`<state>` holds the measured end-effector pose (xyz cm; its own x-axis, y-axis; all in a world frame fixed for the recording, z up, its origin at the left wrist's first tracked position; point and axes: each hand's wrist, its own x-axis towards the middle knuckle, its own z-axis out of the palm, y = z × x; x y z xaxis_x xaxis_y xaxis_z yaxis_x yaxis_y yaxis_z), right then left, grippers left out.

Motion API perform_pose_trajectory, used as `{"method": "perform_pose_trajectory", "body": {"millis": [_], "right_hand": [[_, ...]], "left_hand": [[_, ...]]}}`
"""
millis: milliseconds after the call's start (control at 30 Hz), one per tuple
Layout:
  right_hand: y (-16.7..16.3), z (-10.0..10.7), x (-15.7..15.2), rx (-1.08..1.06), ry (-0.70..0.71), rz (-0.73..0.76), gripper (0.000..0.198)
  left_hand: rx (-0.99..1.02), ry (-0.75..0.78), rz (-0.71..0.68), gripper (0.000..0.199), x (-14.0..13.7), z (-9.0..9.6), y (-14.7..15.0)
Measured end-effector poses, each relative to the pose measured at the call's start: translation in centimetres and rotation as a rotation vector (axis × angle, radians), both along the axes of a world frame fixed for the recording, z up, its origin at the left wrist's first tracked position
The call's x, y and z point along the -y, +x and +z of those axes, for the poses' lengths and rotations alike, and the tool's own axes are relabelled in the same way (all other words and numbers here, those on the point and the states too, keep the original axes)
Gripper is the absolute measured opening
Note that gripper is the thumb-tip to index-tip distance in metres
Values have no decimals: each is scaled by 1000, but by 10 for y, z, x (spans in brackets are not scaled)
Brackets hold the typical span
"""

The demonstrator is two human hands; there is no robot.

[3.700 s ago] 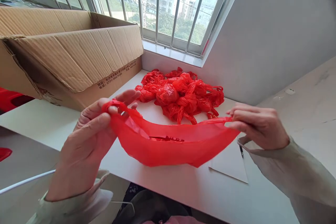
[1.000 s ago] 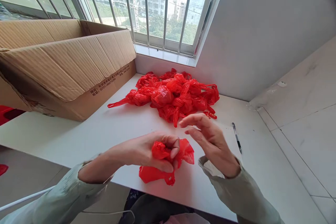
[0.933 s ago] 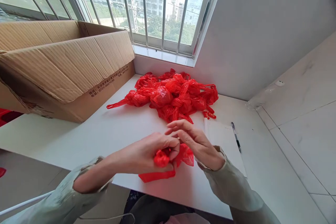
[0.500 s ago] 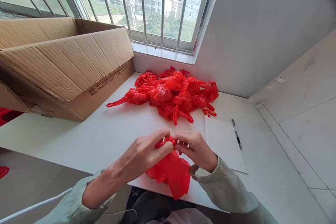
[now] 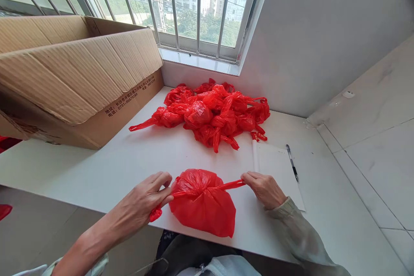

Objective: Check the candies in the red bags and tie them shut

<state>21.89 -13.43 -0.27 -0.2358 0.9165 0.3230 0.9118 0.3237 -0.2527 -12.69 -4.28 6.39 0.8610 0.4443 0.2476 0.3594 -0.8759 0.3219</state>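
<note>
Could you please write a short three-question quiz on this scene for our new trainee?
1. Multiple choice: what do the left hand and right hand both grip?
A. a window bar
B. the near red bag
C. a sheet of paper
2. True or false: the pile of red bags lies on the white table, outside the cardboard box.
3. Short answer: which writing tool lies to the right of the pile?

Key: 1. B; 2. True; 3. A pen.

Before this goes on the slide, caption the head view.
Left hand and right hand hold apart the ends of a red bag at a white table near a heap of red bundles.
</note>
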Motion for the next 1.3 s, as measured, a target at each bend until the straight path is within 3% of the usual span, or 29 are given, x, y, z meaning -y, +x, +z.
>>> {"method": "perform_pose_trajectory", "body": {"millis": [100,200,300,400,500,633,733,800,933,1033,1167,1300], "right_hand": [[-2,4,2,-102,-18,-30,27],[-16,23,-1,-570,-117,-52,25],[-33,37,-7,-1114,-270,2,27],[-48,43,-14,-1406,-353,31,27],[-60,48,-18,-1543,-370,69,27],[-69,59,-20,-1455,-295,141,23],[-65,56,-26,-1351,-148,28,21],[-61,47,-34,-1463,-117,-46,23],[-60,21,-47,-1893,-251,-35,32],[-65,9,-53,-1962,-260,-41,36],[-71,4,-56,-1910,-250,-36,36],[-78,16,-56,-1859,-216,1,35]], "left_hand": [[-18,-271,49,31,3,3,-5],[82,-455,92,35,2,13,1],[235,-720,44,47,1,17,19],[362,-957,2,55,3,11,39],[502,-1101,62,55,10,2,54],[653,-1117,193,45,19,2,65],[747,-1115,208,44,21,4,65],[808,-1146,217,45,20,1,63],[898,-1219,266,45,18,-14,61],[933,-1224,276,46,19,-27,60],[926,-1182,234,46,19,-33,55],[784,-1016,54,45,16,-18,61]]}}
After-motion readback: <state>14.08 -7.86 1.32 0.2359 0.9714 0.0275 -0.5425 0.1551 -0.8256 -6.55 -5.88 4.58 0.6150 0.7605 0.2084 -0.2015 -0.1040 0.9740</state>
